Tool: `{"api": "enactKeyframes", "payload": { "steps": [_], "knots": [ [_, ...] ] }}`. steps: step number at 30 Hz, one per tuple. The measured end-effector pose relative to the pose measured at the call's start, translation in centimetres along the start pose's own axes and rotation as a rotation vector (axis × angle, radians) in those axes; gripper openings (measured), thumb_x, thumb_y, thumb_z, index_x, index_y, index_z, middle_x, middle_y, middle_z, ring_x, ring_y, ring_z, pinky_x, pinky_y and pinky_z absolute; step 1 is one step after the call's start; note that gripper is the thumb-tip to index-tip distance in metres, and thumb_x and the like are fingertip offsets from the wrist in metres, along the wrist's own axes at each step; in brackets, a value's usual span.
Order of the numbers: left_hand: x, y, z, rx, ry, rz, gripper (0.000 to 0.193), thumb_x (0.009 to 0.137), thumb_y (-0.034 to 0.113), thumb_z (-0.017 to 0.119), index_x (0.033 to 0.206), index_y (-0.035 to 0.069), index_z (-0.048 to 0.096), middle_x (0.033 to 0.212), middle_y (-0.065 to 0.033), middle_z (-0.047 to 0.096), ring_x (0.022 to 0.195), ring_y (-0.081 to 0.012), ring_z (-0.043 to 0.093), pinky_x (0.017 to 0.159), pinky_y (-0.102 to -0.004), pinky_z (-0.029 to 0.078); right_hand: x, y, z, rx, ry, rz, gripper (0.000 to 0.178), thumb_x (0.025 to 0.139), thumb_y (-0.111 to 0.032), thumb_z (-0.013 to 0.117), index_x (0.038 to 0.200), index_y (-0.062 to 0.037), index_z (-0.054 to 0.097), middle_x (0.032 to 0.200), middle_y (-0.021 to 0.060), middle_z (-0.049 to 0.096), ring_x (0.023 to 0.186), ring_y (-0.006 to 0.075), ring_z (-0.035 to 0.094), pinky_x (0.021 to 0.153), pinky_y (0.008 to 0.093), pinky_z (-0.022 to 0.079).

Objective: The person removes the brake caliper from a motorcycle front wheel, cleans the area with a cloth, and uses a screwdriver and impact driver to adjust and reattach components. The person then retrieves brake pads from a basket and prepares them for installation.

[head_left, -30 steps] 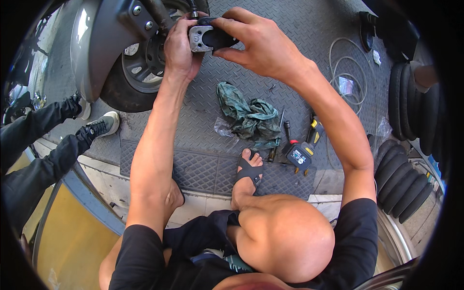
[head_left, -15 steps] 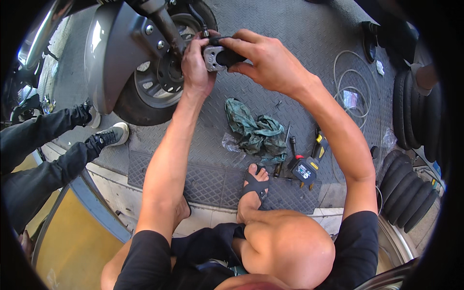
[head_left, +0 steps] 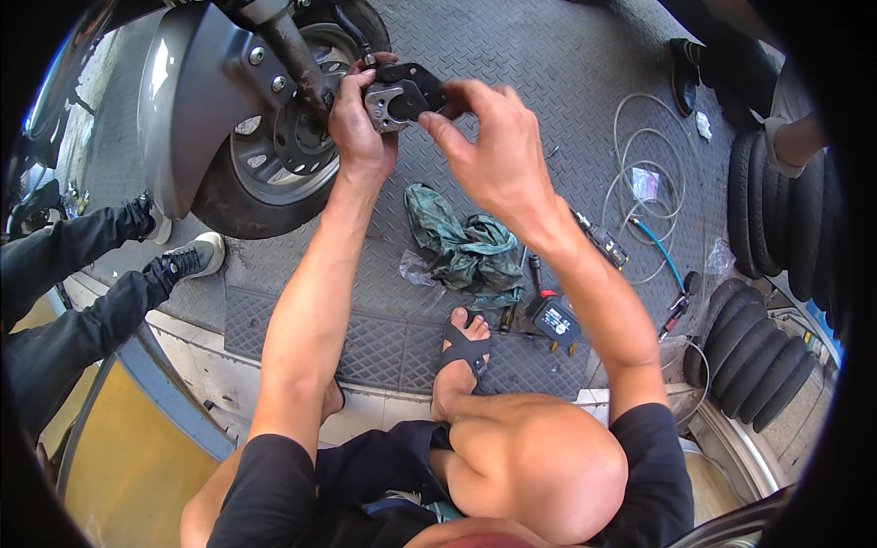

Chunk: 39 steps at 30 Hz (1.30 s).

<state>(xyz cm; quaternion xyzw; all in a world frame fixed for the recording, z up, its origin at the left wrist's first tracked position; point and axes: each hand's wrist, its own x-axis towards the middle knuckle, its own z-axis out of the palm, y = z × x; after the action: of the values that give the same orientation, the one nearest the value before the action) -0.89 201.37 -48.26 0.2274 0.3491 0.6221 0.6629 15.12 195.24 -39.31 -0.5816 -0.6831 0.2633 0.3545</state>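
Observation:
My left hand [head_left: 362,137] is closed around a grey metal brake caliper [head_left: 387,102] beside the front wheel [head_left: 274,183]. A black brake hose [head_left: 354,27] runs up from the caliper's far side. Against its right side sits a black metal bracket [head_left: 426,84] with holes in it. The fingers of my right hand [head_left: 498,151] curl onto this bracket's right end, thumb beneath, index finger on top. Left of the caliper, the brake disc [head_left: 306,142] shows on the wheel hub. What lies inside the caliper is partly hidden.
A green rag [head_left: 466,242] lies on the metal floor below my hands. Near my foot are a cordless tool's battery [head_left: 555,318] and loose tools. Coiled clear hose [head_left: 649,173] and stacked tyres [head_left: 763,356] lie right. Another person's shoe [head_left: 196,256] stands left.
My right hand has lowered and its fingers have opened somewhat around the bracket, baring more of it. The view has shifted slightly, and an air hose with a blue section now shows at the right.

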Motion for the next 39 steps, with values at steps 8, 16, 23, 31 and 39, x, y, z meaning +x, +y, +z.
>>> {"api": "enactKeyframes", "payload": {
  "steps": [8, 16, 23, 31, 39],
  "knots": [
    [0.1, -1.1, 1.2, -0.043, 0.009, 0.027, 0.036, 0.102, 0.024, 0.04, 0.12, 0.002, 0.062, 0.108, -0.0134, 0.072, 0.101, -0.0243, 0.071, 0.094, -0.0367, 0.056, -0.2, 0.7, 2.9, 0.691, 0.203, 0.519, 0.018, 0.091, -0.007, 0.079, 0.101, 0.0071, 0.075, 0.078, 0.0112, 0.077, 0.062, 0.0133, 0.072, 0.056, 0.0282, 0.055],
    [1.0, -0.1, -0.7, 0.038, -0.078, -0.05, 0.04, 0.101, 0.03, 0.043, 0.124, 0.004, 0.062, 0.111, -0.0136, 0.071, 0.104, -0.0264, 0.07, 0.094, -0.0396, 0.057, 0.8, 1.5, 3.2, 0.683, 0.081, 0.538, 0.018, 0.09, -0.007, 0.077, 0.097, 0.0096, 0.075, 0.072, 0.0122, 0.075, 0.056, 0.0145, 0.07, 0.052, 0.0312, 0.055],
    [0.2, -0.8, -1.3, -0.12, -0.05, -0.088, 0.043, 0.101, 0.033, 0.044, 0.125, 0.003, 0.064, 0.113, -0.0165, 0.073, 0.105, -0.0308, 0.071, 0.095, -0.044, 0.058, -1.5, 1.1, 4.8, 0.781, 0.215, 0.546, 0.022, 0.089, -0.007, 0.079, 0.1, 0.012, 0.075, 0.077, 0.0163, 0.077, 0.063, 0.018, 0.075, 0.057, 0.03, 0.06],
    [-0.2, -1.6, 0.9, -0.394, -0.141, -0.238, 0.047, 0.1, 0.046, 0.048, 0.131, 0.015, 0.064, 0.114, -0.0114, 0.073, 0.1, -0.0314, 0.071, 0.087, -0.0504, 0.059, -3.4, -3.8, 5.5, 1.018, 0.417, 0.538, 0.04, 0.096, -0.006, 0.078, 0.13, 0.0113, 0.067, 0.114, 0.0148, 0.077, 0.101, 0.0148, 0.071, 0.092, 0.0289, 0.057],
    [-0.3, -1.0, 0.9, -0.18, -0.06, -0.142, 0.044, 0.101, 0.044, 0.045, 0.128, 0.012, 0.062, 0.102, -0.0093, 0.072, 0.082, -0.024, 0.07, 0.07, -0.0371, 0.06, -3.0, -3.7, 7.2, 1.144, 0.563, 0.577, 0.025, 0.099, -0.007, 0.075, 0.115, 0.0109, 0.073, 0.096, 0.0112, 0.077, 0.085, 0.0122, 0.071, 0.078, 0.0272, 0.058]
  ]
}}
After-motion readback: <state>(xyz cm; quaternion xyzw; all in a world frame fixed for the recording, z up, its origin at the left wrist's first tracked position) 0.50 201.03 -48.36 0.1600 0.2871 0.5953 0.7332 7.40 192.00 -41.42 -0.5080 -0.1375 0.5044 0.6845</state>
